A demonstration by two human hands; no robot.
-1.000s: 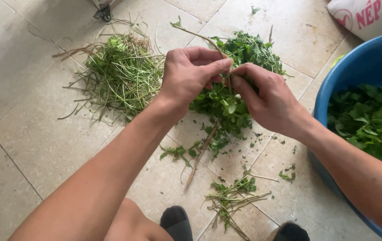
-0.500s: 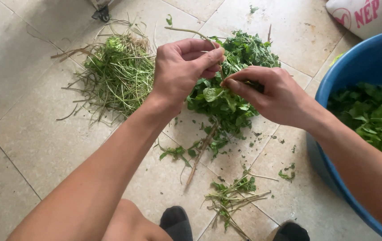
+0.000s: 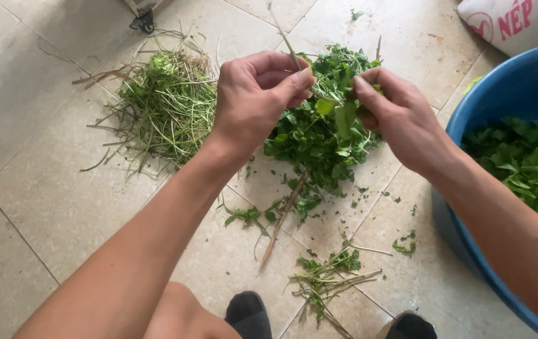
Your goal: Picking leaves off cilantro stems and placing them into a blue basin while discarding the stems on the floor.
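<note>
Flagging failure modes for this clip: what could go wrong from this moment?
1. The left hand pinches a thin pale stem while the right hand holds its green leaves; the stem might snap.
2. Plucked leaves could drop onto the leafy pile on the beige tiled floor rather than the round blue plastic basin.

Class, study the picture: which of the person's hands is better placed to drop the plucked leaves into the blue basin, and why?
Probably the right hand: it pinches the green leaves and is nearer the blue basin at its side. The left hand grips the bare stem, farther from it.
</note>
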